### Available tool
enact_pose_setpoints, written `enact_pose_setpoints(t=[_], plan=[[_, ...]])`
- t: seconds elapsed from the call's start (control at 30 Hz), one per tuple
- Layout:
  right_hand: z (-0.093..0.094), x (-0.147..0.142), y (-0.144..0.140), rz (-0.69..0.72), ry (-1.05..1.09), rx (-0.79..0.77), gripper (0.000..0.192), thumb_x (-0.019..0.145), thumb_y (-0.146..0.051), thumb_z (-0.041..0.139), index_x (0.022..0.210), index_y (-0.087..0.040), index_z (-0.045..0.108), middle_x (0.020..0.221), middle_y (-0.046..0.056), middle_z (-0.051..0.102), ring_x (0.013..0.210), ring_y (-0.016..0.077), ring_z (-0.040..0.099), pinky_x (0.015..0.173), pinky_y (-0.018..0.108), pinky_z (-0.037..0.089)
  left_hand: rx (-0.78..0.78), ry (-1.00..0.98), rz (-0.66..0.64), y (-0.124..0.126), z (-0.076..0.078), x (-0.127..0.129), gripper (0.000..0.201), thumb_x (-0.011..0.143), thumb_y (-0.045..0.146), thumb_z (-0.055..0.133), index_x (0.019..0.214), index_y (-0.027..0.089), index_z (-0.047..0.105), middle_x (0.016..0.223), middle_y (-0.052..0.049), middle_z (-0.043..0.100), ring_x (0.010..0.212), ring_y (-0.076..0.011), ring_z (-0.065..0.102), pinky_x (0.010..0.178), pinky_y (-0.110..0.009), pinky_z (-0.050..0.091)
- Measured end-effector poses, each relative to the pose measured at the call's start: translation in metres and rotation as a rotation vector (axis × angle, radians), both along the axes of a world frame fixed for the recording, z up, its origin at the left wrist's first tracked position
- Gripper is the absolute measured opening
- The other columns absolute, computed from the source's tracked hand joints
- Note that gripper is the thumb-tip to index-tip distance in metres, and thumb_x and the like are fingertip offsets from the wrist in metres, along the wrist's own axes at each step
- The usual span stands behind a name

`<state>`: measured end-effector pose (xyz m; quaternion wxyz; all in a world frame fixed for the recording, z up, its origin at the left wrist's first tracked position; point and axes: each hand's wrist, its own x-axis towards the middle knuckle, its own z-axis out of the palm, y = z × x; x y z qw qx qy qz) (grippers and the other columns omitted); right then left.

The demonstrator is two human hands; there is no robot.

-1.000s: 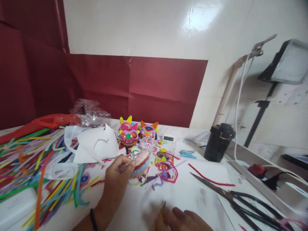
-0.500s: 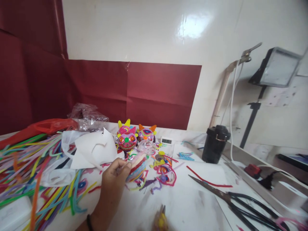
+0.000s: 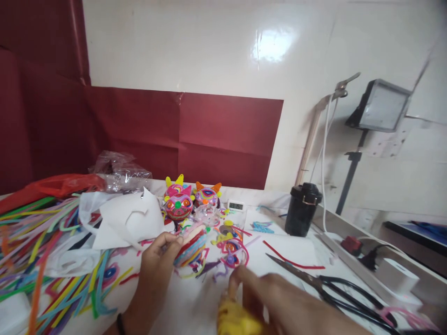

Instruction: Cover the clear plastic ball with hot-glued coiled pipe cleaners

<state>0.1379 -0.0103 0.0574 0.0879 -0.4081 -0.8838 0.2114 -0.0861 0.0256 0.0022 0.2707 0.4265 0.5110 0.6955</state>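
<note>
Now left hand [image 3: 159, 258] pinching striped ball [image 3: 190, 244], right hand [image 3: 279, 302] gripping blurred yellow piece [image 3: 235, 321] nearby

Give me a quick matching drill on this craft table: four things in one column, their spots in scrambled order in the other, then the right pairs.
Things:
1. scissors
2. black container
3. striped wound ball
4. loose pipe cleaners

Places:
A. heaped at the table's left side
B. pinched in the left hand
C. lying flat at the right, beyond the right hand
D. standing upright near the back wall, right of the small clock

Pairs: 1-C, 2-D, 3-B, 4-A
</note>
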Motion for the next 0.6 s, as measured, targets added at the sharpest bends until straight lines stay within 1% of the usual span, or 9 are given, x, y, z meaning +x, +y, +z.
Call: enact_pose_setpoints(t=[0.03,0.07,0.13,0.17,0.2,0.27,0.33,0.47,0.6], plan=[[0.010,0.006,0.002,-0.085,0.132,-0.071,0.025,0.069,-0.020,0.063,0.093,-0.021,0.057,0.076,0.002,0.067,0.058,0.0154,0.059,0.045,0.021,0.039,-0.001,0.007,-0.014,0.000,0.000,0.000,0.022,0.067,0.034,0.068,0.056,0.020,0.055,0.051,0.006,0.048,0.054,-0.0130,0.044,0.053,-0.022,0.036],[0.017,0.013,0.005,-0.099,0.282,-0.225,0.020,0.071,-0.020,0.060,0.091,-0.022,0.054,0.074,0.000,0.064,0.058,0.0142,0.058,0.047,0.021,0.042,-0.005,0.008,-0.033,0.000,-0.001,0.000,0.021,0.067,0.033,0.067,0.056,0.020,0.056,0.052,0.006,0.048,0.055,-0.0130,0.044,0.053,-0.022,0.037],[0.024,0.022,0.011,-0.026,0.584,-0.505,0.026,0.070,-0.020,0.060,0.094,-0.023,0.049,0.077,-0.001,0.062,0.062,0.0140,0.060,0.052,0.023,0.048,-0.009,-0.016,-0.074,-0.001,-0.001,0.002,0.022,0.067,0.033,0.066,0.055,0.020,0.054,0.052,0.006,0.048,0.054,-0.0129,0.044,0.052,-0.022,0.036],[0.023,0.026,0.015,0.027,0.705,-0.604,0.030,0.070,-0.021,0.061,0.096,-0.023,0.047,0.078,-0.001,0.063,0.064,0.0144,0.061,0.053,0.024,0.050,-0.014,-0.038,-0.095,-0.001,-0.002,0.003,0.023,0.067,0.034,0.066,0.054,0.020,0.053,0.052,0.006,0.047,0.053,-0.0126,0.043,0.051,-0.022,0.036],[0.022,0.027,0.019,0.075,0.802,-0.669,0.034,0.069,-0.022,0.062,0.099,-0.023,0.046,0.079,0.000,0.064,0.066,0.0154,0.062,0.053,0.024,0.050,-0.025,-0.062,-0.115,-0.002,-0.002,0.005,0.024,0.067,0.034,0.066,0.054,0.020,0.052,0.051,0.006,0.046,0.051,-0.0123,0.043,0.050,-0.022,0.035],[0.019,0.027,0.025,0.134,0.929,-0.705,0.035,0.069,-0.025,0.063,0.099,-0.022,0.047,0.080,0.003,0.066,0.069,0.0178,0.065,0.051,0.024,0.050,-0.056,-0.105,-0.147,-0.004,-0.003,0.009,0.025,0.066,0.035,0.067,0.054,0.020,0.051,0.048,0.007,0.044,0.048,-0.0117,0.042,0.049,-0.022,0.034],[0.017,0.025,0.028,0.145,0.999,-0.691,0.032,0.068,-0.028,0.064,0.095,-0.020,0.049,0.079,0.006,0.067,0.069,0.0194,0.066,0.049,0.025,0.050,-0.081,-0.120,-0.175,-0.005,-0.004,0.012,0.025,0.065,0.036,0.068,0.054,0.020,0.051,0.047,0.007,0.045,0.048,-0.0118,0.042,0.049,-0.023,0.035],[0.018,0.019,0.027,0.102,1.065,-0.645,0.029,0.066,-0.034,0.069,0.087,-0.019,0.054,0.074,0.005,0.066,0.064,0.0196,0.065,0.049,0.026,0.049,-0.100,-0.156,-0.229,-0.005,-0.008,0.016,0.024,0.062,0.037,0.067,0.054,0.020,0.052,0.048,0.006,0.047,0.048,-0.0127,0.044,0.050,-0.024,0.036],[0.017,0.019,0.027,0.088,1.079,-0.629,0.033,0.067,-0.038,0.070,0.089,-0.017,0.058,0.076,0.008,0.068,0.064,0.0198,0.065,0.050,0.026,0.049,-0.102,-0.161,-0.250,-0.006,-0.008,0.018,0.024,0.063,0.038,0.066,0.054,0.020,0.052,0.048,0.006,0.046,0.048,-0.0121,0.043,0.050,-0.024,0.035]])
